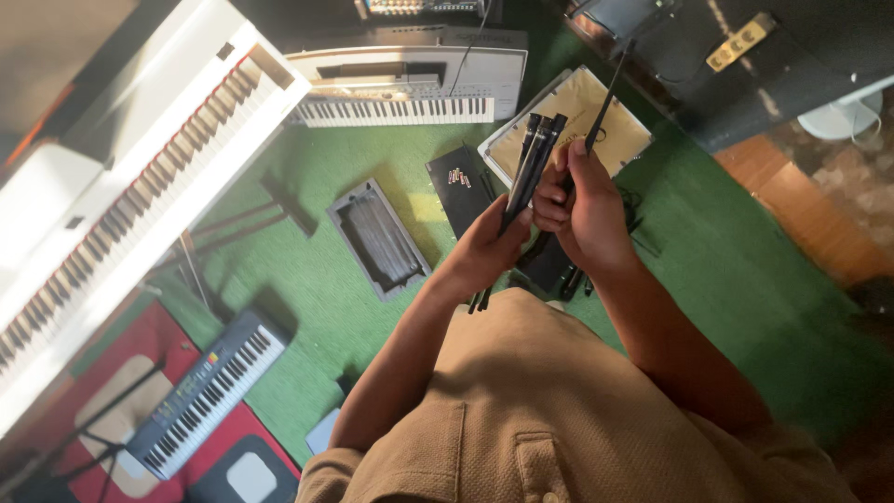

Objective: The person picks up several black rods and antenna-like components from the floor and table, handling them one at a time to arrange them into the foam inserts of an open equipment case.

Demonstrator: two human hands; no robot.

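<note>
Both hands up over the green carpet (307, 177): the left hand (484, 247) is closed around a bundle of black rods (533, 168), and the right hand (582, 210) is fisted on a thin black rod (605, 102) just beside them. Below the rods lie a black case (461, 186), a grey tray (377, 237) and a white keyboard (400, 88).

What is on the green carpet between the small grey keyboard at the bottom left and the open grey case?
In the head view, only bare green carpet lies between the small grey keyboard and the open grey case.
</note>
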